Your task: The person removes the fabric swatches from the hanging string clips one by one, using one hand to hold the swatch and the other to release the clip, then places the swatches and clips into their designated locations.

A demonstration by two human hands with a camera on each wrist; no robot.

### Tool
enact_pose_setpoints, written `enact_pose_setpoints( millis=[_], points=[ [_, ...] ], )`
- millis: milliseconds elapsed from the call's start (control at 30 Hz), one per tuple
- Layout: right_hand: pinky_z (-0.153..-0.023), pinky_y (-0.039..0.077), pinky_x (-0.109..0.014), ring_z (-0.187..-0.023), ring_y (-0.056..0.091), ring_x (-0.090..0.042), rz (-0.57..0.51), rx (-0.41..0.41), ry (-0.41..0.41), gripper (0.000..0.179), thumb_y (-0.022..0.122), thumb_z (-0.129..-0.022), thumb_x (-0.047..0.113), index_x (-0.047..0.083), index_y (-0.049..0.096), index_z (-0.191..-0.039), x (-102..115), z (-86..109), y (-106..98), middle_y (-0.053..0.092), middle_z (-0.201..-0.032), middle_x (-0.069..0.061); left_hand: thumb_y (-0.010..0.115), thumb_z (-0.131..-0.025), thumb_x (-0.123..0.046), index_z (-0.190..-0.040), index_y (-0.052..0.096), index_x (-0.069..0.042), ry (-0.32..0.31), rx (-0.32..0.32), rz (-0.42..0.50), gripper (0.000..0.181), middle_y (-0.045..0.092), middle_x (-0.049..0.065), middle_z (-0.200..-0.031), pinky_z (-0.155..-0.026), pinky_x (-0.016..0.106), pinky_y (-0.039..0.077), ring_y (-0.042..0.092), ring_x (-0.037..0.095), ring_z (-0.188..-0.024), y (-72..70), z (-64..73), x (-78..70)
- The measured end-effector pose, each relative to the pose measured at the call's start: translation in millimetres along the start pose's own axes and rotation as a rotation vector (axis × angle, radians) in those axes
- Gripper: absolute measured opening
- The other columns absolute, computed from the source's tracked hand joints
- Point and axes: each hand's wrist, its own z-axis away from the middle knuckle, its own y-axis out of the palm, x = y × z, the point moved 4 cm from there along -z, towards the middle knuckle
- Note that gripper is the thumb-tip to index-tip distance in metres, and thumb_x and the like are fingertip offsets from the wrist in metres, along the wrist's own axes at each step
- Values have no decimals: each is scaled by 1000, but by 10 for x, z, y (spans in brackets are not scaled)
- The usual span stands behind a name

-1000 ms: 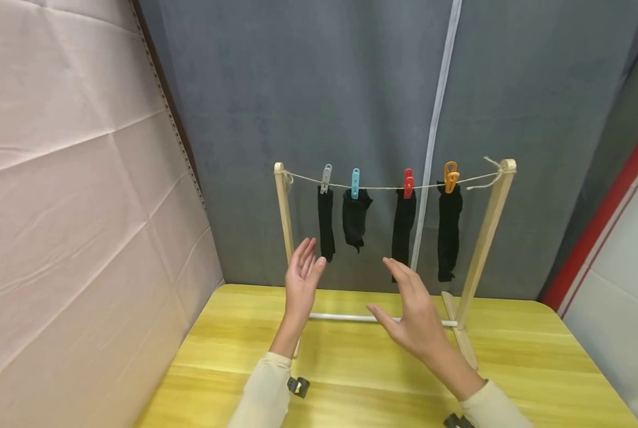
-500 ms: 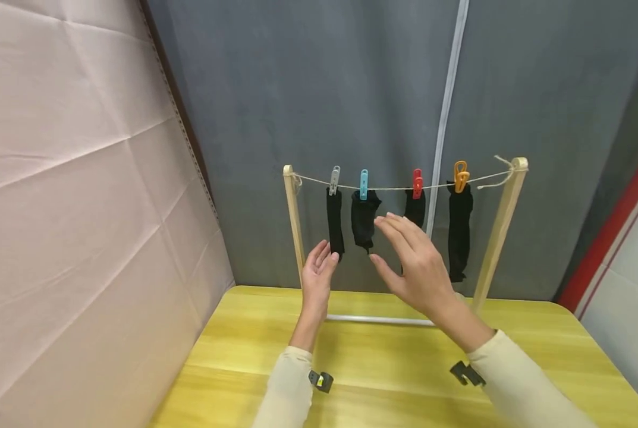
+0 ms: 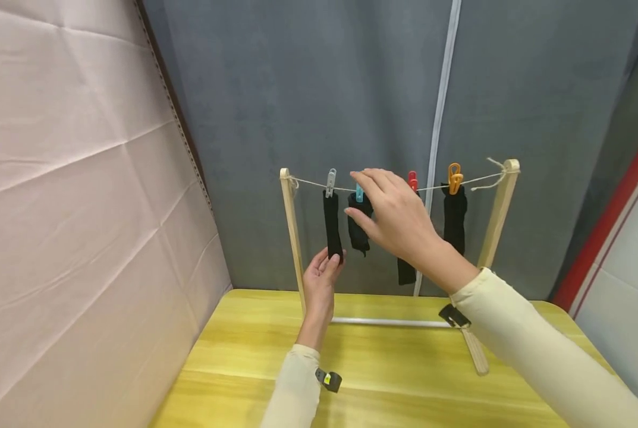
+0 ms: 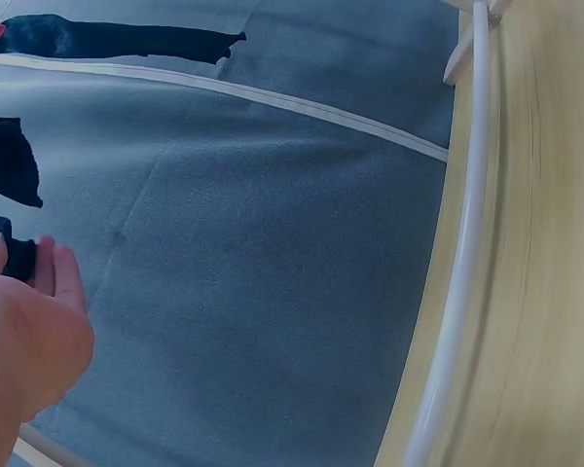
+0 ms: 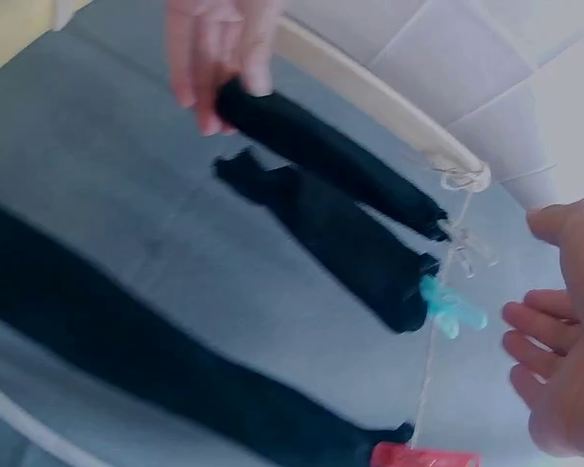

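Observation:
Black socks hang from a string. My left hand pinches the lower end of the leftmost sock between thumb and fingers; the right wrist view shows this sock slanting up to its clip. A grey clothespin holds its top on the string. My right hand is raised with spread, gently bent fingers and holds nothing. It partly covers the blue clothespin and the second sock in the head view. The right wrist view shows a gap between that hand and the blue clothespin.
A red clothespin and an orange clothespin hold further socks to the right. Wooden posts carry the string. A white bar joins them low down, above the yellow wood-grain table. Grey cloth hangs behind.
My left hand has risen to the leftmost sock and taken hold of its lower end. My right hand has moved up and left, from below the socks to in front of the blue clothespin.

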Motion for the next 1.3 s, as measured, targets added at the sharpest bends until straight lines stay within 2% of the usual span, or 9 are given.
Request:
enact_pose_setpoints(
  millis=[133,267,433,667,900,1033,1167,1300],
  points=[
    [-118,48,-51,-136,60,-36,-6,100,98,58,76,-100,31,3,58,-147,69,-210,-5,66,-143,-16,76,-98,-10,-126,67,3,24,-22,37,32,79,14,-114,-100,35,62,80,20,-104,30,-48,1],
    [-116,49,-50,-135,60,-36,-8,186,168,55,76,-100,28,3,59,-146,123,-370,-31,66,-142,-16,78,-96,-7,-116,68,2,38,-45,70,25,80,9,-103,-94,35,64,81,19,-94,85,-77,10],
    [-116,50,-50,-136,60,-35,20,269,218,55,75,-101,28,5,59,-147,122,-510,19,65,-144,-15,78,-95,-5,-112,67,1,21,-67,84,21,79,8,-103,-93,35,65,81,19,-92,130,-62,37],
    [-113,50,-53,-131,61,-38,86,388,252,52,71,-103,31,4,60,-145,62,-701,188,66,-142,-17,78,-95,-3,-114,70,0,10,-82,50,21,80,6,-101,-90,33,65,81,18,-91,96,-73,38],
    [-100,53,-51,-117,66,-35,81,403,273,33,64,-107,30,7,69,-130,21,-753,229,74,-123,-12,77,-94,-2,-114,70,0,8,-84,30,21,80,5,-100,-90,33,65,81,17,-91,118,-77,28],
    [-101,52,-50,-115,66,-33,51,397,286,30,64,-107,28,8,70,-128,-12,-748,231,74,-121,-11,77,-95,-3,-115,70,1,4,-81,19,21,81,5,-101,-90,32,65,81,18,-93,157,-67,48],
    [-104,52,-50,-108,69,-31,-16,371,289,26,68,-105,26,8,72,-123,-47,-745,212,76,-114,-11,76,-96,-4,-116,70,2,13,-83,15,21,81,8,-104,-92,33,65,81,21,-97,166,-77,73],
    [-94,58,-46,-98,71,-27,-114,320,321,19,73,-101,23,10,75,-114,-80,-739,166,79,-106,-8,76,-97,-6,-116,71,3,30,-83,21,21,81,10,-106,-93,34,65,81,20,-96,157,-79,80]
  ],
)
